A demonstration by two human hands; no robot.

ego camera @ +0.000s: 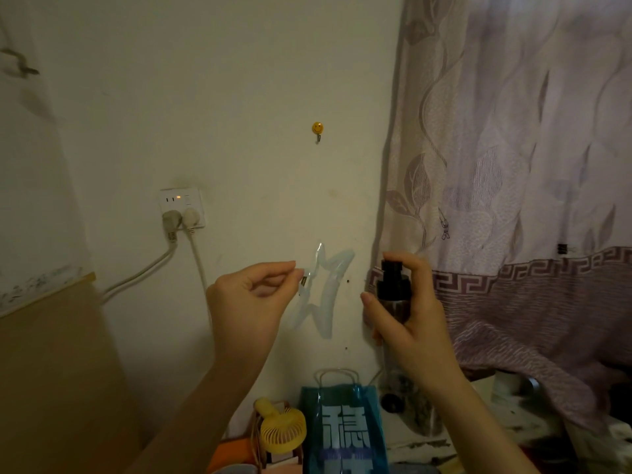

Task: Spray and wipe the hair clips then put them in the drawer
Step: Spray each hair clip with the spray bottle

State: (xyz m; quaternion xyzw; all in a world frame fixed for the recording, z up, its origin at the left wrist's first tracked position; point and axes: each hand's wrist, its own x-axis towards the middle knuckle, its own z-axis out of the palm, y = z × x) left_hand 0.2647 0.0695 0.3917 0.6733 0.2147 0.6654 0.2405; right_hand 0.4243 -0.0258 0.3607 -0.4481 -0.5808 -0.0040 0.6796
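Nearest the camera, along the lower edge: a yellow handheld fan (pixel 282 433) and, just to its right, a blue paper bag (pixel 345 436) with white lettering and cord handles. Above these, both forearms reach up and forward. The left hand (pixel 249 295) pinches one edge of a clear, star-shaped hair clip (pixel 321 289) between thumb and forefinger, the other fingers curled into the palm; the clip hangs in the air in front of the wall. The right hand (pixel 407 313) grips a dark spray bottle (pixel 394 289) upright just to the right of the clip, fingers wrapped round its body and the forefinger resting on top of the black pump head. Behind: a cream wall (pixel 239 97) bearing a socket (pixel 183 206) with two plugs and a yellow smiley hook (pixel 317 129). At right, a mauve patterned curtain (pixel 513 165).
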